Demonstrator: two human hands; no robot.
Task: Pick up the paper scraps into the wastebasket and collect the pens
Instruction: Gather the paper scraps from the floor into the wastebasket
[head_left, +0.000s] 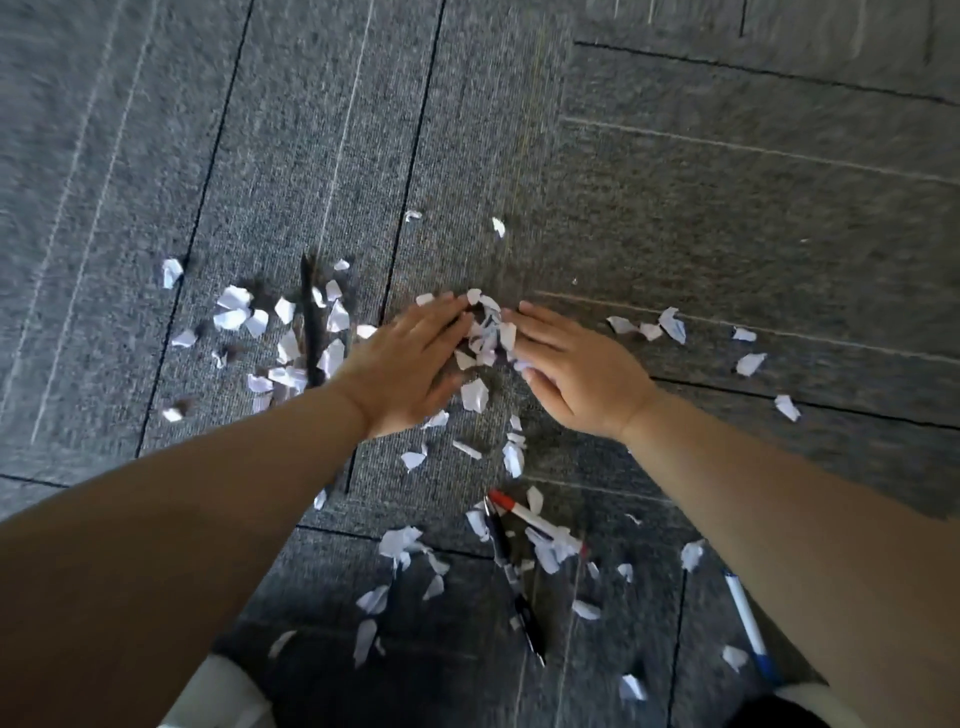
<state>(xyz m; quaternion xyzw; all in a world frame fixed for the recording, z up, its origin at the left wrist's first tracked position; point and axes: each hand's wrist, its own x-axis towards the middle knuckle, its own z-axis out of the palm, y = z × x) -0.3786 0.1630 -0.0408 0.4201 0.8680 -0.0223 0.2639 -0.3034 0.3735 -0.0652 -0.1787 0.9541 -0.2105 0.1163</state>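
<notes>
Head view: your left hand (402, 364) and right hand (576, 371) lie flat and unclenched on the carpet floor (675, 208), a small heap of paper scraps (485, 332) pressed between their fingertips. More scraps lie scattered around. A red-capped pen (535, 521), a black pen (511, 571) and a blue pen (748, 626) lie nearer you.
</notes>
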